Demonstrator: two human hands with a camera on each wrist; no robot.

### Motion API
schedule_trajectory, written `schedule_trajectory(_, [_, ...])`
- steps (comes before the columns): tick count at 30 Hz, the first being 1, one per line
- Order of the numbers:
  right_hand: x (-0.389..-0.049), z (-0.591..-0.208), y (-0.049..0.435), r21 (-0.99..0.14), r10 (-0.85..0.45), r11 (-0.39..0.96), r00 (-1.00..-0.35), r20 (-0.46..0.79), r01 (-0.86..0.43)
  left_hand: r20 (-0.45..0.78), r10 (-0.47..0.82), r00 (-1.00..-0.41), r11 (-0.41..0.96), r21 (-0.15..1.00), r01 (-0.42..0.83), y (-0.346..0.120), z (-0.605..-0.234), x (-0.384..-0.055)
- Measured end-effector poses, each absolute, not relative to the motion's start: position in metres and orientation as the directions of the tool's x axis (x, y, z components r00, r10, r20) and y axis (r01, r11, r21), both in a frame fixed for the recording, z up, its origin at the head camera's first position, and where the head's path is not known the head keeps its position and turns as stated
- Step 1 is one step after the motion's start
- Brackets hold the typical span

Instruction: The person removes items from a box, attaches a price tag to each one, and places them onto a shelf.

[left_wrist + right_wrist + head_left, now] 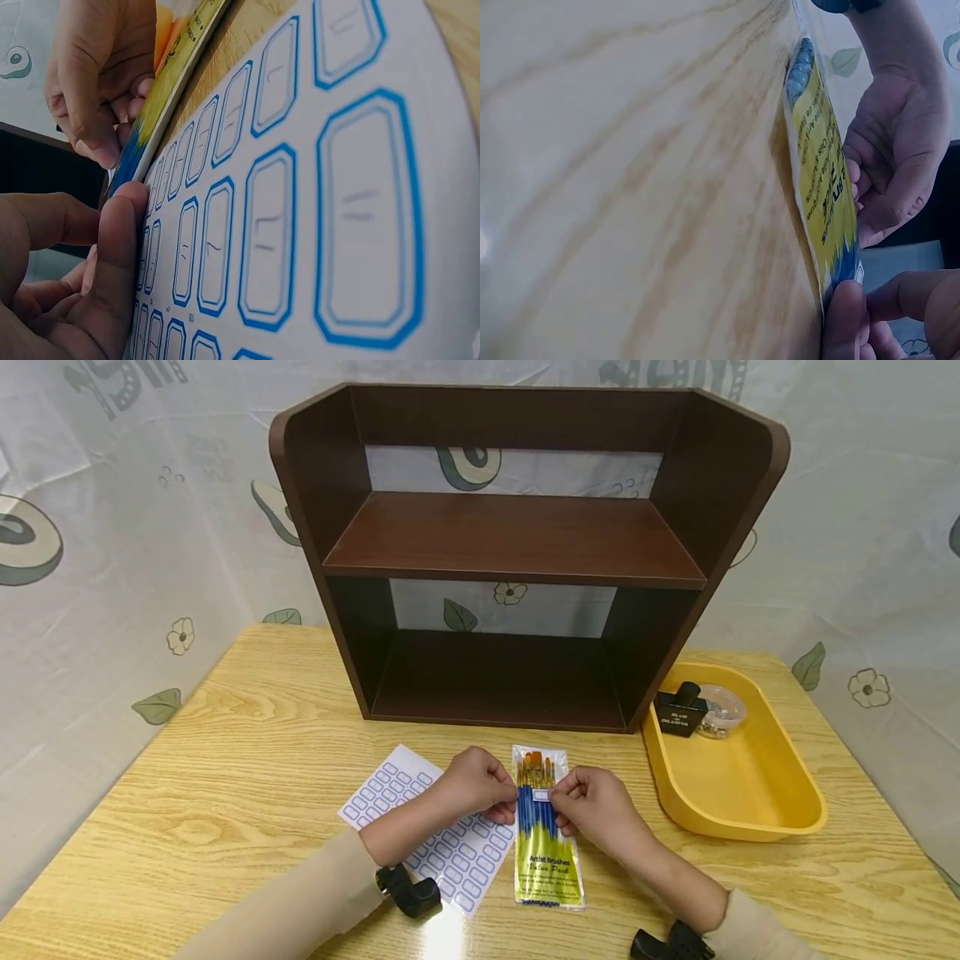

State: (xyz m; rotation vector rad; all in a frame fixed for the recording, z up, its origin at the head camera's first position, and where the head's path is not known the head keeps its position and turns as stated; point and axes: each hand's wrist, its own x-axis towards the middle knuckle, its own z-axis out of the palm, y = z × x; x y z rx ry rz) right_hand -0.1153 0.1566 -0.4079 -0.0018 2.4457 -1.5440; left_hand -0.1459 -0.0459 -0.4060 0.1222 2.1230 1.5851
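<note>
Pack of brushes [547,860] lies flat on the table [225,793] between the two hands, its bristle end towards the shelf [495,724]. Left hand [480,783] pinches its left edge; right hand [597,806] pinches the right edge, fingertips at a small label [541,795] on the front. Bare wood runs between the pack and the yellow tub [738,785]; the shelf's front edge sits near the pack's top. A label sheet [468,860] lies just beside the pack's left edge, partly hidden under the left arm. Fingers cover stretches of both pack edges; the label's writing is too small to read.
</note>
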Motion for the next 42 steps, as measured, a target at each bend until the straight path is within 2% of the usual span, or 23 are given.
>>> schedule_trajectory(13, [-0.1139, -0.4068, 0.1537, -0.826, -0.141, 0.561, -0.978, -0.156, 0.051, -0.323, 0.34, -0.883, 0.34, 0.918, -0.205, -0.0459, -0.4054, -0.1456])
schedule_trajectory(23, [-0.1142, -0.4054, 0.1548, -0.811, -0.165, 0.584, -0.974, -0.153, 0.028, -0.311, 0.338, -0.888, 0.351, 0.917, -0.188, -0.046, -0.4061, -0.1447])
schedule_trajectory(31, [-0.1144, -0.407, 0.1558, -0.837, -0.178, 0.546, -0.974, -0.138, 0.019, -0.304, 0.347, -0.887, 0.353, 0.919, -0.177, -0.0464, -0.408, -0.1446])
schedule_trajectory(42, [-0.1175, -0.4061, 0.1539, -0.801, -0.187, 0.599, -0.972, -0.14, 0.0, -0.289, 0.357, -0.888, 0.343, 0.925, -0.163, -0.0466, -0.4105, -0.1458])
